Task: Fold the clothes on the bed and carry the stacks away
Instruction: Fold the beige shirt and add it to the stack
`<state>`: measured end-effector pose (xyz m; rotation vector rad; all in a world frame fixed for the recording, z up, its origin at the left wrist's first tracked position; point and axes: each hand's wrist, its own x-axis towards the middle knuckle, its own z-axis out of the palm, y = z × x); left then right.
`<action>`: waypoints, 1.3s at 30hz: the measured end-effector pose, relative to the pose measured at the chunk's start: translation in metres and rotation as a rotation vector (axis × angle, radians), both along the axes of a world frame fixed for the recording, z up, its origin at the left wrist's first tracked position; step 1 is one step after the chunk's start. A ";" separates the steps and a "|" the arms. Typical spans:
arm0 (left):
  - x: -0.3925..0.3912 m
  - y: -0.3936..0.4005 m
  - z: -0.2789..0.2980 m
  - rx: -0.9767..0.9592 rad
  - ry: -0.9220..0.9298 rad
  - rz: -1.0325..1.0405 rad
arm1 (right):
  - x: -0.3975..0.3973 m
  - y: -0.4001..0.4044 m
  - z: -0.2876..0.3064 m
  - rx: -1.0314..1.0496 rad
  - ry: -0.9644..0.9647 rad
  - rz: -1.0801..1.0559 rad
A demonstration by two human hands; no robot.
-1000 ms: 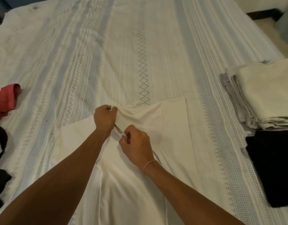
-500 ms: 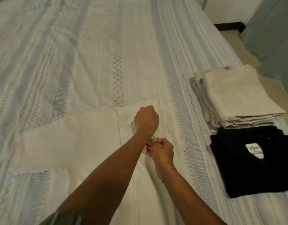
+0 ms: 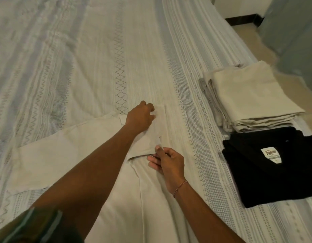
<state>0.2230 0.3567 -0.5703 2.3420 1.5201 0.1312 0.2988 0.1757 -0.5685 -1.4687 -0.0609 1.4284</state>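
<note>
A white shirt (image 3: 67,155) lies flat on the bed (image 3: 99,58), one sleeve spread to the left. The right sleeve is folded over the shirt's body. My left hand (image 3: 140,118) presses down on the folded part near the shoulder, fingers curled on the cloth. Lower down, my right hand (image 3: 166,161) pinches the edge of that folded sleeve between thumb and fingers. At the right side of the bed sits a stack of folded cream clothes (image 3: 246,95), and just in front of it a folded black shirt (image 3: 267,165) with a white label.
The patterned white bedspread stretches far ahead and to the left. Past the bed's right edge there is tiled floor (image 3: 246,32), a dark skirting board and a grey curtain or door (image 3: 295,32).
My view has swung right, so the red and black clothes on the left are out of sight. Both hands carried the sleeve across the shirt to the right; the left hand now presses it down.
</note>
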 end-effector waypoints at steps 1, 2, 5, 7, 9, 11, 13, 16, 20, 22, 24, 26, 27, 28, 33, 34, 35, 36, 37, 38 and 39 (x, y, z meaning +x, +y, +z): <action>0.002 0.003 0.001 0.001 -0.010 0.010 | 0.001 -0.001 0.000 0.002 0.014 0.003; 0.004 0.005 0.002 0.008 -0.026 0.015 | 0.002 -0.002 0.000 0.006 0.032 0.003; 0.010 0.008 0.004 0.051 -0.071 0.007 | 0.005 -0.005 -0.001 0.027 0.081 -0.011; 0.014 0.007 0.006 0.098 -0.097 0.016 | 0.004 -0.007 -0.002 0.037 0.084 -0.015; 0.017 0.004 0.004 0.124 -0.108 0.028 | 0.003 -0.008 -0.001 0.024 0.060 -0.026; 0.021 -0.001 0.002 0.127 -0.081 0.037 | 0.002 -0.007 0.000 -0.001 -0.022 -0.054; 0.022 -0.005 -0.002 0.126 -0.051 0.051 | 0.004 -0.006 0.000 -0.005 -0.119 -0.107; 0.016 -0.015 -0.003 0.106 -0.116 0.096 | 0.001 -0.016 -0.002 0.036 -0.356 -0.067; -0.011 -0.042 0.002 0.198 -0.201 0.185 | -0.023 -0.059 -0.007 0.325 -1.081 0.191; -0.033 -0.059 0.002 0.209 -0.219 0.255 | -0.042 -0.082 -0.013 0.370 -1.291 0.428; -0.054 -0.076 0.003 0.211 -0.230 0.316 | -0.057 -0.099 -0.022 0.257 -1.483 0.607; -0.071 -0.090 0.004 0.186 -0.250 0.369 | -0.063 -0.104 -0.027 0.175 -1.579 0.648; -0.077 -0.098 0.005 0.166 -0.263 0.390 | -0.065 -0.104 -0.028 0.182 -1.585 0.635; -0.082 -0.106 0.006 0.143 -0.277 0.412 | -0.068 -0.104 -0.028 0.207 -1.567 0.620; -0.107 -0.148 0.003 0.012 -0.335 0.549 | -0.080 -0.116 -0.021 0.287 -1.452 0.590; -0.111 -0.159 0.004 -0.046 -0.332 0.566 | -0.081 -0.123 -0.018 0.263 -1.440 0.601; -0.113 -0.169 0.003 -0.108 -0.328 0.568 | -0.080 -0.129 -0.017 0.224 -1.432 0.607; -0.114 -0.179 0.004 -0.169 -0.335 0.556 | -0.079 -0.137 -0.016 0.172 -1.440 0.612; -0.116 -0.191 0.004 -0.229 -0.354 0.543 | -0.080 -0.147 -0.016 0.116 -1.457 0.627; -0.117 -0.202 0.006 -0.296 -0.377 0.531 | -0.082 -0.159 -0.017 0.085 -1.467 0.648; -0.115 -0.214 0.008 -0.364 -0.393 0.520 | -0.085 -0.170 -0.017 0.085 -1.472 0.663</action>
